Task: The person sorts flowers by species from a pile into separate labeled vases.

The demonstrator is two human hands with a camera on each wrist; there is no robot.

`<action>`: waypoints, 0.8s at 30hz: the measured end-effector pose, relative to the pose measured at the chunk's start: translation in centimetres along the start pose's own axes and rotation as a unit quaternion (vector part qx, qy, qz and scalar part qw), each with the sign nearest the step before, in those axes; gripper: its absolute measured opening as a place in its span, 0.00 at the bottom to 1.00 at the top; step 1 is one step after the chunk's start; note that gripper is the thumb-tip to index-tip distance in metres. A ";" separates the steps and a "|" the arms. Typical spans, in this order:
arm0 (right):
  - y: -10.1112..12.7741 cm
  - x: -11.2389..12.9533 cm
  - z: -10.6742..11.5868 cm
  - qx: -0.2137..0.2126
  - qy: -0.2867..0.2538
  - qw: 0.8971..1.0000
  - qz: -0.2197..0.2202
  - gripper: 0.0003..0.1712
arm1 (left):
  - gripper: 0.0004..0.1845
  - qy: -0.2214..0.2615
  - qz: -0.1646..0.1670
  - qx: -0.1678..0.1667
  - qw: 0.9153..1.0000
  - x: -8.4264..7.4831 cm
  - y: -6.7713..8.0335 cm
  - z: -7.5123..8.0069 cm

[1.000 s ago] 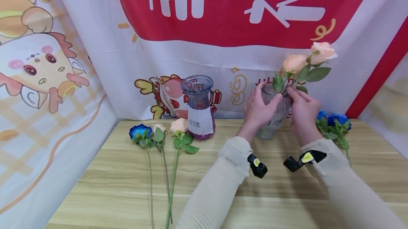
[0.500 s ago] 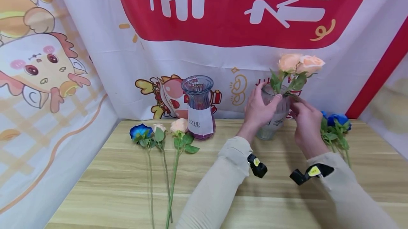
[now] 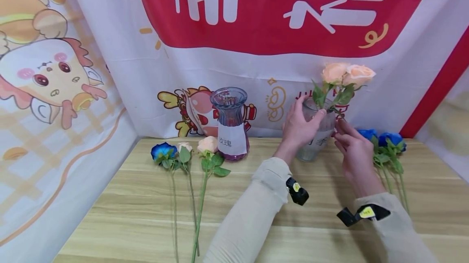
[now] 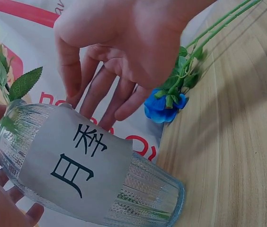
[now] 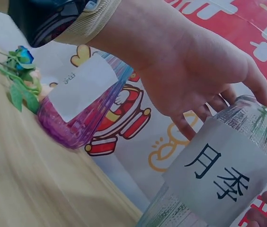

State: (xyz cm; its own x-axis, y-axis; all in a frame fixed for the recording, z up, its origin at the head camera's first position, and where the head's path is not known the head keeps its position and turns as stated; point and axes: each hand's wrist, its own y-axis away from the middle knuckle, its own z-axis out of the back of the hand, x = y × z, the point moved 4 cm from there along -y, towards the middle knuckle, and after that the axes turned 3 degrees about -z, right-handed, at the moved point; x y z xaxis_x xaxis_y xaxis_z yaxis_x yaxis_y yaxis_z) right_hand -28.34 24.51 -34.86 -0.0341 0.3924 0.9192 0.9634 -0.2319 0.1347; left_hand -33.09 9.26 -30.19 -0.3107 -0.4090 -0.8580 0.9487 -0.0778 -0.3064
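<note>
My left hand (image 3: 301, 126) grips the upper part of a clear ribbed glass vase (image 3: 307, 153), its fingers and thumb around the neck. Two peach roses (image 3: 348, 75) stand in this vase, their green leaves at the mouth. A white paper label (image 4: 76, 163) with black characters covers the vase's side. To the right of the vase is my right hand (image 3: 354, 153), with nothing in its loosely bent fingers (image 4: 100, 90). Whether its fingertips touch the glass I cannot tell. Blue roses (image 3: 384, 141) lie on the table to the right of that hand.
A blue-to-purple glass vase (image 3: 229, 116) with a paper label stands left of centre. To its left lie a blue rose (image 3: 163, 152), a pale rose (image 3: 184, 147) and a peach rose (image 3: 207, 145) on the wooden table (image 3: 128, 214). A printed cloth (image 3: 146, 84) hangs behind.
The peach roses have sunk lower and moved left into the clear vase. My right hand has let go of the stem and shifted down and right. The left hand keeps its grip.
</note>
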 end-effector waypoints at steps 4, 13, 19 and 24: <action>0.1 -0.4 0.0 0.033 0.032 0.999 0.007 0.34 | 0.36 -0.003 0.006 -0.002 1.000 0.1 0.0 0.2; 0.0 -0.2 0.5 0.072 0.051 0.996 0.014 0.39 | 0.36 0.001 0.012 0.001 1.000 -0.3 0.0 0.0; -0.1 -0.1 0.3 0.073 0.063 0.995 0.009 0.39 | 0.38 0.014 0.024 0.022 0.999 -0.3 0.1 0.6; -0.1 -0.2 0.3 0.064 0.065 0.996 0.002 0.39 | 0.37 0.064 0.029 0.023 0.997 0.6 0.9 2.0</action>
State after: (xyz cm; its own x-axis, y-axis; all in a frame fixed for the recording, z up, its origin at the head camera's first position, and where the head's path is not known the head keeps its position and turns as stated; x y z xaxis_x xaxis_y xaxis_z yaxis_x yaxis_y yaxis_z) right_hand -28.39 24.71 -35.13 -0.0568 0.2707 0.9610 0.9893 -0.1144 0.0907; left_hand -32.30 7.12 -30.19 -0.2579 -0.2940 -0.9204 0.9659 -0.0999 -0.2387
